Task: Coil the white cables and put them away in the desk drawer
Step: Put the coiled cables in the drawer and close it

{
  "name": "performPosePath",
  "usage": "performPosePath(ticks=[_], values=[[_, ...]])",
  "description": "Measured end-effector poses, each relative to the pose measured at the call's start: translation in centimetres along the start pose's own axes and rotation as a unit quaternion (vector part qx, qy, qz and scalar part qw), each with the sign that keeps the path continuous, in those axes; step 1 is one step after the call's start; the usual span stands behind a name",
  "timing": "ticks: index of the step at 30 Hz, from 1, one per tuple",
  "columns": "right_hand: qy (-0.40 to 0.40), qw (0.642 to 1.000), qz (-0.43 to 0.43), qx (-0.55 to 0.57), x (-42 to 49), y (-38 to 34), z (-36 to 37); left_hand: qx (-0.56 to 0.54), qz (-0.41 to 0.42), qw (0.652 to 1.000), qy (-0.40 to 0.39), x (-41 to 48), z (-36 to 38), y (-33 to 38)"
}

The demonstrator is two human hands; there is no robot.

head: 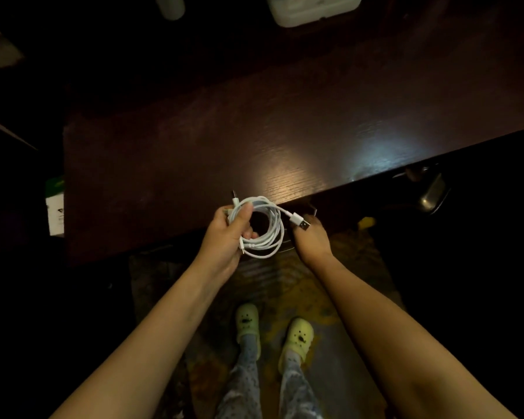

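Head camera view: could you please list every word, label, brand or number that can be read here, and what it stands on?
No text can be read in this view.
White box with a green top, left of the dark wooden desk: a small dark logo and lines of print, too small and blurred to read.
Coiled white cables and their silver-tipped USB plug: no marking visible.

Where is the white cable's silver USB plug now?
Head view, centre: silver USB plug sticks out right of the coiled white cable in the left hand, overlapping the right hand.
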State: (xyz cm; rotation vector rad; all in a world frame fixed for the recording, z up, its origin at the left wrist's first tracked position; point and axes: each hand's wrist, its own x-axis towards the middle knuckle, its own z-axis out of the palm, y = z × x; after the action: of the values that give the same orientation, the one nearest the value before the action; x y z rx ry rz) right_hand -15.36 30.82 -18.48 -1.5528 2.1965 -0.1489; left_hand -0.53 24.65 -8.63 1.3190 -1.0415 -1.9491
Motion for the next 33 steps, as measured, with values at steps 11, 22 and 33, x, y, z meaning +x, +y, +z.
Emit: performPosePath(ticks=[11,22,33], values=[[0.047,0.999,-0.013,0.023,-6.7,1.5,2.8,0.081,-0.015,0.997,-0.001,-2.3,-1.4,-2.5],[0.011,0.985,0.061,0.162,-12.1,-0.7,-1.2,0.07,-0.059,0.995,-0.036,-4.0,-1.0,-3.6],[-0.112,0.917,0.069,0.378,-6.9,-2.6,-7.8,-0.002,-0.092,0.995,-0.035,-2.2,1.3,-5.6]])
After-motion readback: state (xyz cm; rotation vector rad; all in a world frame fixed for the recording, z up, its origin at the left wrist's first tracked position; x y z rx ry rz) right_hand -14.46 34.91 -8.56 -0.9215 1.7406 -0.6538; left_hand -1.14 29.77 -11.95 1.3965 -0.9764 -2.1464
